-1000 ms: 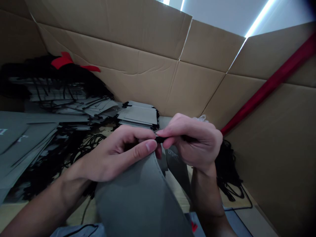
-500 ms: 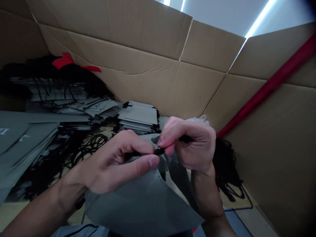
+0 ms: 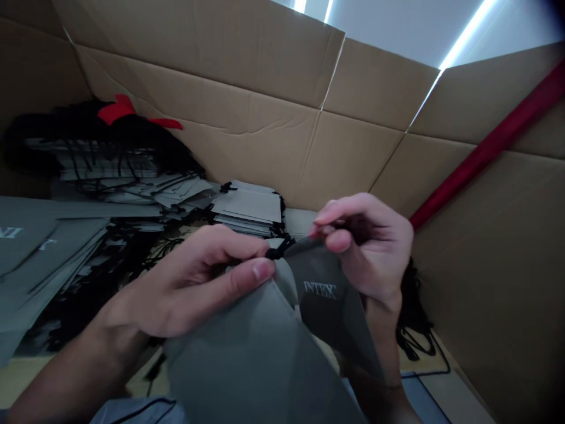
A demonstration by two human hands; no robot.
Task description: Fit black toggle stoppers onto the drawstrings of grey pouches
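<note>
My left hand [image 3: 207, 282] pinches a short, knotted black cord [image 3: 277, 252] between thumb and forefinger at the top edge of a grey bag [image 3: 260, 353]. The bag's mouth gapes, and its darker far panel [image 3: 326, 294] bears the white letters INTEX. My right hand [image 3: 366, 241] is up beside that panel's top edge. Its forefinger and thumb are bent but apart, a little to the right of the cord's end, with nothing visible between them. The lower part of the bag runs out of view at the bottom.
Flat grey bags with black cords lie in a stack [image 3: 247, 206] behind my hands and in piles [image 3: 53, 253] on the left. A red piece [image 3: 117, 109] tops the back-left heap. Black cords [image 3: 412, 318] lie at right. Cardboard walls [image 3: 265, 118] enclose everything; a red strip [image 3: 477, 153] crosses the right one.
My right hand has let go of the black cord and moved right, its fingers parting. My left hand keeps its pinch and has shifted slightly left. The INTEX panel now shows more fully.
</note>
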